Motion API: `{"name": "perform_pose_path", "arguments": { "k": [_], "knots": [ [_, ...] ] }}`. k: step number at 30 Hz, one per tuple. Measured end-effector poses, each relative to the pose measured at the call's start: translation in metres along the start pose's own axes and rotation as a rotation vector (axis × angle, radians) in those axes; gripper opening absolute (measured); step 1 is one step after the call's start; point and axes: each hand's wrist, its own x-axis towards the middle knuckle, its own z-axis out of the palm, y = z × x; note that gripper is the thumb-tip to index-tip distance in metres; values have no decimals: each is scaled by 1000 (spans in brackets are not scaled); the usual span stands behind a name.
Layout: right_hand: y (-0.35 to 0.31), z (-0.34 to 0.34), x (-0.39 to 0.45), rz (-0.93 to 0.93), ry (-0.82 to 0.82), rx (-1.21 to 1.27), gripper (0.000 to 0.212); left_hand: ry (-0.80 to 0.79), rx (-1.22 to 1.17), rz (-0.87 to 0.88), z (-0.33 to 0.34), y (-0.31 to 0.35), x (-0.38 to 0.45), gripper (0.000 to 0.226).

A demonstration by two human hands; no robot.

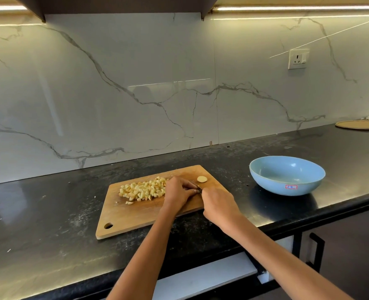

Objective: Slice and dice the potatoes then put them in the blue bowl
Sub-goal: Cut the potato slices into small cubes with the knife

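A wooden cutting board lies at an angle on the black counter in the lower middle of the frame, its hanging hole toward the lower left. A pile of diced potato sits on the upper left part of the board, with a few loose cubes just below it. A single round potato slice lies near the board's upper right corner, apart from the pile.

Both hands meet at the middle of the board, to the right of the pile. The left hand has its fingers curled down onto the board, and they seem to press on something beneath them, though what it is stays hidden. The right hand is curled into a fist around the handle of a knife, of which only a short dark piece shows between the two hands. The blade is mostly covered, so where its edge rests cannot be told.

The blue bowl stands on the counter to the right of the board, well apart from it, with a small white label on its near side. Nothing shows inside it from this angle.

Behind the counter rises a marble wall with a socket in the upper right. A flat round mat lies at the far right edge.
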Motion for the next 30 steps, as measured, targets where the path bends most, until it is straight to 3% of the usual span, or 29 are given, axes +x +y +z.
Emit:
{"name": "perform_pose_path", "arguments": {
  "k": [19,30],
  "knots": [
    [-2,5,-9,31,44,-47,25,11,40,-17,1,-2,-3,14],
    [5,4,-10,4,22,-26,27,1,109,70,6,-4,1,17]
  ]
}}
